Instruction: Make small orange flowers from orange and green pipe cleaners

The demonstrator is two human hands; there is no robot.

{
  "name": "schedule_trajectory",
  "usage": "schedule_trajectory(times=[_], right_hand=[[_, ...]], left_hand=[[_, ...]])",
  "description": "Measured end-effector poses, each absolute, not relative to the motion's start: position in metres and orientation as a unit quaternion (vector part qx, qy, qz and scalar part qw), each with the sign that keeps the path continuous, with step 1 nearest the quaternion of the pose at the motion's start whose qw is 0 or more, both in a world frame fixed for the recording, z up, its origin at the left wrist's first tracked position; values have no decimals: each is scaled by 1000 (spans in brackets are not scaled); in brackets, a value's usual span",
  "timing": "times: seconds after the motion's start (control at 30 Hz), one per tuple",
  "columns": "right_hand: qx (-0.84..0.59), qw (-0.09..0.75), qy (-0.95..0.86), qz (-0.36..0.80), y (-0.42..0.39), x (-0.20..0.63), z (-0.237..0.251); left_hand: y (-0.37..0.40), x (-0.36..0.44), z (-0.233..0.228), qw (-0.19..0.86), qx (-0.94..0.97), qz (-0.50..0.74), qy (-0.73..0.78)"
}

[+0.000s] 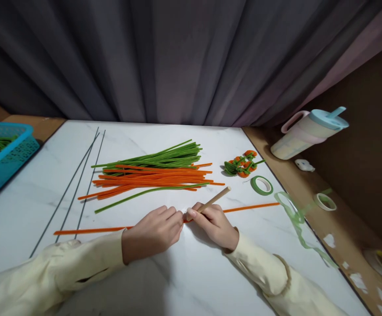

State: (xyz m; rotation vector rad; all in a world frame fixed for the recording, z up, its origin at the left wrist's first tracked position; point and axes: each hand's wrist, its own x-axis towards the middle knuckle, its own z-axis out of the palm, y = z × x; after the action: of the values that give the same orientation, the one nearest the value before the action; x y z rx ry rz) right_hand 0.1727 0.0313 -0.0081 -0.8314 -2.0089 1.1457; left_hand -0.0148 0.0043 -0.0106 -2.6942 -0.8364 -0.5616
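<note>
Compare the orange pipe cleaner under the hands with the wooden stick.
The orange pipe cleaner is long, thin and fuzzy, lying flat across the table. The wooden stick is short, thicker, smooth and pale tan. The pipe cleaner runs left to right past both hands. The stick angles up and away from the right hand, which grips it. The left hand pinches the pipe cleaner only. Both meet at the fingertips.

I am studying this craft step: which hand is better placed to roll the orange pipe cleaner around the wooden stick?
Probably the right hand: it already grips the wooden stick, lying across the orange pipe cleaner. The left hand only pinches the pipe cleaner beside it.
</note>
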Motion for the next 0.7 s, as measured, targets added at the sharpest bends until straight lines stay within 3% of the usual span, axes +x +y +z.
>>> schedule_trajectory(times=[0.2, 0.7], right_hand=[[-313, 317, -786, 427, 32, 173, -8], [-256, 262, -866, 341, 30, 171, -5]], left_hand=[[4, -16, -5, 176, -932, -177, -264], [6, -19, -13, 48, -934, -209, -285]])
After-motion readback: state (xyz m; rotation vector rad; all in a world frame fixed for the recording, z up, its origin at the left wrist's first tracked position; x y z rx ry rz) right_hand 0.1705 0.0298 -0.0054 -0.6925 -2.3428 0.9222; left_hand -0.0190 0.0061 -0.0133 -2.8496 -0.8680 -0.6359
